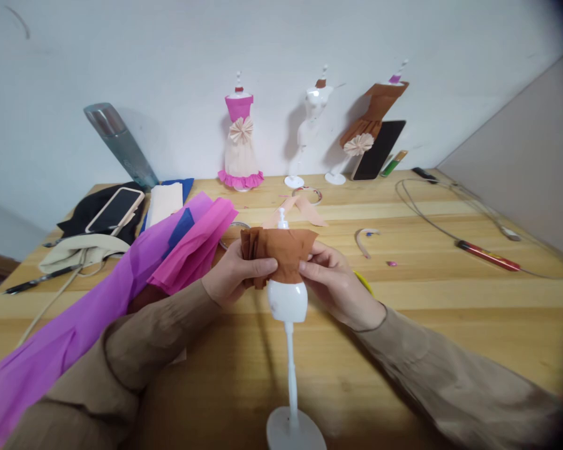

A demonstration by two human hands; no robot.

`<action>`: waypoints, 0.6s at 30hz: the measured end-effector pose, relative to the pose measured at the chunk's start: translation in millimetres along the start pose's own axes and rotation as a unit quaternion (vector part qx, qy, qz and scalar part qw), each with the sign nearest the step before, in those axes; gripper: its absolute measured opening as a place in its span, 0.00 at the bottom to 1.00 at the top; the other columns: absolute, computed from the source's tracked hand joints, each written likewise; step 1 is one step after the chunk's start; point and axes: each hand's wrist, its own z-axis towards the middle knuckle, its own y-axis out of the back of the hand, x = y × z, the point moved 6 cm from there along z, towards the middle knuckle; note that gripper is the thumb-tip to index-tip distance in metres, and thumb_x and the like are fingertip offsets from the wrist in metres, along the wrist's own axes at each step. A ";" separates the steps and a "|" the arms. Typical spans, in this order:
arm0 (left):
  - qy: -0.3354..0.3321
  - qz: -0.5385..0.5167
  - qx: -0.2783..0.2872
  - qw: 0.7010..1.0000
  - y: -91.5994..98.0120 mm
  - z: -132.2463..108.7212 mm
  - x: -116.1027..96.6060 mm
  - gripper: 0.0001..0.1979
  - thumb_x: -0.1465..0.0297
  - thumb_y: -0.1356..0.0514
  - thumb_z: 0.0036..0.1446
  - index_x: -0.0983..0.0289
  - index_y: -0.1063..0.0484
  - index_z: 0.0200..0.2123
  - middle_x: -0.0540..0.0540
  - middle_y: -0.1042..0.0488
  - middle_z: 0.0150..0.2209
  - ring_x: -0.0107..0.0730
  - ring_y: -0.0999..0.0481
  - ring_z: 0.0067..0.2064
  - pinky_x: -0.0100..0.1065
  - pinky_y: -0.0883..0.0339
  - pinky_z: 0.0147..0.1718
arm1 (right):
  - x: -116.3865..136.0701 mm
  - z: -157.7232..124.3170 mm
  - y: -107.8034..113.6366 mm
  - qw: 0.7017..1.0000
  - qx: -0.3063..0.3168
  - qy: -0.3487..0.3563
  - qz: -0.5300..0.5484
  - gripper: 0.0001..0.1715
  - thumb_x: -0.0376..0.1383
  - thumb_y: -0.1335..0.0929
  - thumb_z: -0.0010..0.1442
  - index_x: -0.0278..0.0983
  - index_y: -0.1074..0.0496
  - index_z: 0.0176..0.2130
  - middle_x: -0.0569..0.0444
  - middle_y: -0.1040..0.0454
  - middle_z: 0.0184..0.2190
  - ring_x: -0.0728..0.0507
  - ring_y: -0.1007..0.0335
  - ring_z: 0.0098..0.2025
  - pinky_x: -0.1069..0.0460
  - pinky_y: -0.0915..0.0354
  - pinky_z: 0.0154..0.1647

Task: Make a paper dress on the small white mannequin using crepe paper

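A small white mannequin point(287, 303) on a thin stem and round base stands upright in front of me. Brown crepe paper point(291, 250) lies around its torso, with folded layers bunched at the left. My left hand point(237, 272) is closed on that bunched paper, thumb pressed across its front. On the other side, my right hand point(331, 275) pinches the paper's right edge between thumb and fingers. The mannequin's neck knob shows above the paper; its chest is hidden beneath.
Purple paper point(98, 306) and pink paper point(192, 250) lie at the left. Dressed mannequins, one in pink point(239, 109) and one in brown point(380, 103), flank a bare one point(312, 125) along the wall. A red pen-shaped tool point(488, 255) with a cord lies right. A bottle point(122, 144) leans back left.
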 end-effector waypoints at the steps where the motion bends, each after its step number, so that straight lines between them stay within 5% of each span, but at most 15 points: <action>1: -0.009 -0.006 0.004 1.000 0.3 0.1 -0.5 0.24 0.62 0.25 0.39 0.66 0.22 0.40 0.54 0.23 0.29 0.27 0.30 0.27 0.30 0.38 0.28 | 0.6 0.8 2.8 1.000 -0.013 0.004 -0.003 0.16 0.43 0.22 0.50 0.40 0.22 0.38 0.56 0.22 0.30 0.46 0.30 0.29 0.50 0.33 0.34; 8: -0.028 -0.006 -0.011 1.000 7.3 1.4 -1.2 0.18 0.62 0.25 0.42 0.65 0.24 0.33 0.48 0.30 0.21 0.21 0.37 0.20 0.25 0.46 0.19 | 21.2 -3.5 29.9 0.972 -0.189 0.129 -0.044 0.06 0.36 0.25 0.51 0.40 0.25 0.31 0.60 0.33 0.23 0.50 0.42 0.24 0.53 0.43 0.25; 12: -0.023 -0.019 -0.037 0.999 8.9 1.7 -1.9 0.20 0.62 0.25 0.39 0.65 0.23 0.34 0.50 0.26 0.24 0.26 0.30 0.25 0.28 0.38 0.24 | 28.0 -13.6 17.4 0.970 -0.136 0.159 -0.124 0.04 0.37 0.27 0.55 0.40 0.25 0.29 0.58 0.32 0.22 0.49 0.40 0.24 0.52 0.43 0.26; 18: -0.029 -0.020 -0.049 0.998 6.5 1.4 -5.8 0.20 0.63 0.24 0.38 0.66 0.25 0.32 0.47 0.30 0.20 0.22 0.35 0.21 0.27 0.42 0.21 | 33.7 -23.6 -2.2 0.945 -0.080 0.179 -0.263 0.03 0.37 0.28 0.57 0.39 0.24 0.33 0.59 0.32 0.22 0.49 0.39 0.24 0.51 0.40 0.28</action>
